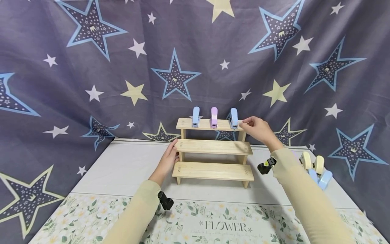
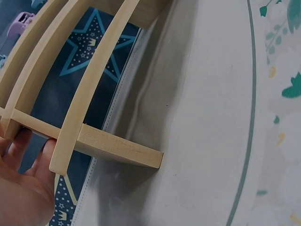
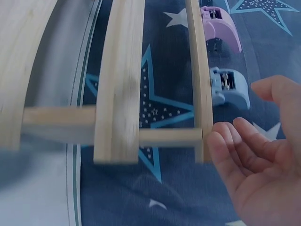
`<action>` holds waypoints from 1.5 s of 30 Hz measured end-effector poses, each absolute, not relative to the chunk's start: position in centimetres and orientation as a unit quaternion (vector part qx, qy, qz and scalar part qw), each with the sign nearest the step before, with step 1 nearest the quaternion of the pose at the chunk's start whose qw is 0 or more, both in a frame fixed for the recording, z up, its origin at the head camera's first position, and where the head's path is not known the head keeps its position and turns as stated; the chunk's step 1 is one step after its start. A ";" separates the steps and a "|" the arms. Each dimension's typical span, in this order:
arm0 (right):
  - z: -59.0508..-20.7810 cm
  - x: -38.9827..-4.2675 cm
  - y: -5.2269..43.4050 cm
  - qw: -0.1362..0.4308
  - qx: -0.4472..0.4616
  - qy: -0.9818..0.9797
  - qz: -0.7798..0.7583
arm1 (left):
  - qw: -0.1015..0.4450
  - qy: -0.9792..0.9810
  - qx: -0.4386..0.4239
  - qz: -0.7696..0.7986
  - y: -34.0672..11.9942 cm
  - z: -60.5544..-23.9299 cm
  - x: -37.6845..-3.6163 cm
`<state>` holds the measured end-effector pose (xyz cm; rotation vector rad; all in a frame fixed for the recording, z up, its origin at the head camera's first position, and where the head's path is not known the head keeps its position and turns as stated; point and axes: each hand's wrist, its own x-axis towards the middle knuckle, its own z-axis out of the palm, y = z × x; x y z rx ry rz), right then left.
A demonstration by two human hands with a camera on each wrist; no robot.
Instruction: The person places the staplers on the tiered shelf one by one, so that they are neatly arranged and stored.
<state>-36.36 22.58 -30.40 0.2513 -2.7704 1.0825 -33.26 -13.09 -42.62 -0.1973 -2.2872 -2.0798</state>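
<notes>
A three-tier wooden display rack [image 1: 213, 146] stands on the table against the curtain. Along its top shelf sit a light blue stapler [image 1: 196, 117], a purple stapler [image 1: 214, 117] and a second blue stapler [image 1: 233, 118], all upright and spaced apart. My left hand [image 1: 166, 162] grips the rack's left side near the middle shelf, its fingers around the side support in the left wrist view. At the top shelf's right end is my right hand [image 1: 259, 130], beside the second blue stapler. In the right wrist view its fingertips [image 3: 217, 141] are by the shelf end, thumb apart, holding nothing.
Several more staplers lie together at the table's right, among them a cream one [image 1: 319, 165] and a blue one [image 1: 325, 179]. A star-patterned curtain [image 1: 115, 74] hangs right behind the rack. A floral mat [image 1: 189, 211] covers the table's front.
</notes>
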 end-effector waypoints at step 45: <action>-35.8 -27.1 39.0 0.024 0.068 -0.953 0.295 | 0.020 -0.736 -0.062 -0.674 -13.1 -42.8 -33.5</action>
